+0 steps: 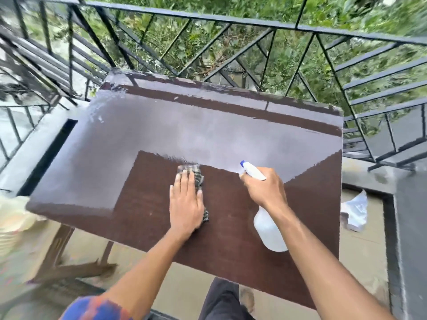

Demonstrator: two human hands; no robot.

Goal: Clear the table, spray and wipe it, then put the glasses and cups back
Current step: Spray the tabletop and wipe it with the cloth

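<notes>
A dark brown table point(231, 232) fills the middle of the head view, its top bare and glossy with sky glare on the far half. My left hand point(186, 204) lies flat, fingers together, pressing a checked grey cloth point(193, 170) onto the tabletop near its middle. My right hand point(263, 185) grips the neck of a white spray bottle point(268, 229) with a blue nozzle tip, held tilted above the table's right part, nozzle pointing to the far left. No glasses or cups are in view.
A black metal railing point(231, 21) runs behind and beside the table, with green foliage beyond. A crumpled white bag point(354, 211) lies on the floor at the right. Something pale point(13, 225) sits blurred at the left edge. My dark trouser leg point(221, 299) shows below.
</notes>
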